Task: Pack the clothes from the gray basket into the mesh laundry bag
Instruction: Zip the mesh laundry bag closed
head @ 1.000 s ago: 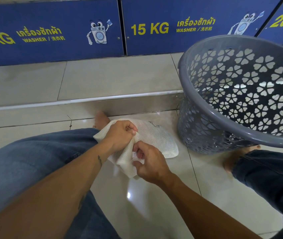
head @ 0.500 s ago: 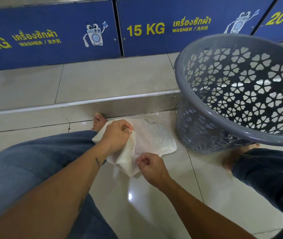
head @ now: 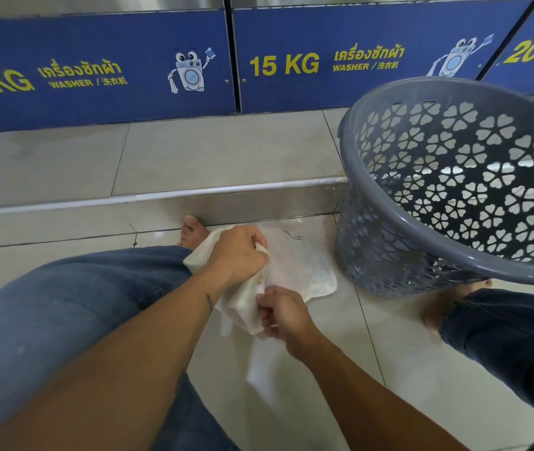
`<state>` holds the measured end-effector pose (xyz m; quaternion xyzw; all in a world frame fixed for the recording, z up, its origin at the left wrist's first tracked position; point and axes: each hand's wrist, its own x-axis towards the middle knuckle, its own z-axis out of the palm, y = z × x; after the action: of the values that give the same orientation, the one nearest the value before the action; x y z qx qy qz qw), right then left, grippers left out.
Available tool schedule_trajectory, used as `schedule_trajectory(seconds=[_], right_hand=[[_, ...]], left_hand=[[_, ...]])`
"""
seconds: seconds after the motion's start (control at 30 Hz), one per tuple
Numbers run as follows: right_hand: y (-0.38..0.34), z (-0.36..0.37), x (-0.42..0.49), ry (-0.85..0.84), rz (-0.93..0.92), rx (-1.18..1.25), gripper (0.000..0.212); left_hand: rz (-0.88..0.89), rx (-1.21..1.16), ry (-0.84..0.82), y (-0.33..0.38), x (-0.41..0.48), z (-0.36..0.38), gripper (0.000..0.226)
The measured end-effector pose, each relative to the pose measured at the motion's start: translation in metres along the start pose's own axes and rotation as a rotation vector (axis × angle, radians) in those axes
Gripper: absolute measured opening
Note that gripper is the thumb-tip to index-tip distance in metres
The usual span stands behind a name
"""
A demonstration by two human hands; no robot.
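1. Count: two hands, one mesh bag [head: 294, 271], one basket [head: 454, 262], two bare feet, two jean-clad legs, three blue washer panels along the far wall.
2. Left hand [head: 236, 255]: fingers curled together into a fist, clamped on the bunched upper edge of the bag.
3. Right hand [head: 283, 315]: fingers pinched together on the near, lower fold of the bag, just beside the left hand.
4. Bag: white mesh, its far part lying flat on the tiled floor [head: 291, 385] near the foot of the step [head: 161, 198], between the legs; its near part lifted and gathered by both hands. What it holds cannot be told; the mesh looks flat.
5. Basket: gray, with flower-shaped cut-outs, standing on the floor just right of the bag and apart from it, its far side close to the step. No clothes show inside, though the bottom is hidden by the near rim.
6. Left foot [head: 192, 232]: toes at the step, partly covered by the bag and the left leg [head: 63, 307].
7. Right foot [head: 438, 307]: partly hidden beneath the basket rim and the right leg [head: 503, 327].
8. Panels: the middle panel [head: 356, 60] reads "15 KG WASHER"; the left panel [head: 96, 70] and right panel [head: 532, 50] are cut off by the frame edges.
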<state>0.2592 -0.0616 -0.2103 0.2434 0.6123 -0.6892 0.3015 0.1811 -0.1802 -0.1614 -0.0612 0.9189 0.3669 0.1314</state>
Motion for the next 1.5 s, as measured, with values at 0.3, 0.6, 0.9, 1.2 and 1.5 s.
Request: schedule_trajectory(seconds=[0.3,0.6,0.9,1.2,1.5], right_hand=[[-0.037,-0.077,-0.014,-0.099,-0.114,-0.392,0.026],[-0.016,-0.091,0.002,-0.1,0.061,-1.223,0.021],[-0.071,-0.088,0.06,0.127,-0.241,-0.913,0.079],[-0.01,-0.1,0.126,-0.004,-0.168,-0.81,0.111],[-0.047,-0.055,0.054,0.34,-0.307,-1.059,0.073]], left_hand=[[0.097,-0.011,0.116,0.016,-0.007,0.002,0.01],[-0.331,0.131,-0.149,-0.032,-0.076,0.063,0.071],[-0.475,0.071,-0.157,-0.053,-0.043,0.077,0.127],[-0.329,0.108,-0.194,-0.072,-0.028,0.089,0.115],[-0.217,0.089,0.06,-0.057,-0.027,0.063,0.073]])
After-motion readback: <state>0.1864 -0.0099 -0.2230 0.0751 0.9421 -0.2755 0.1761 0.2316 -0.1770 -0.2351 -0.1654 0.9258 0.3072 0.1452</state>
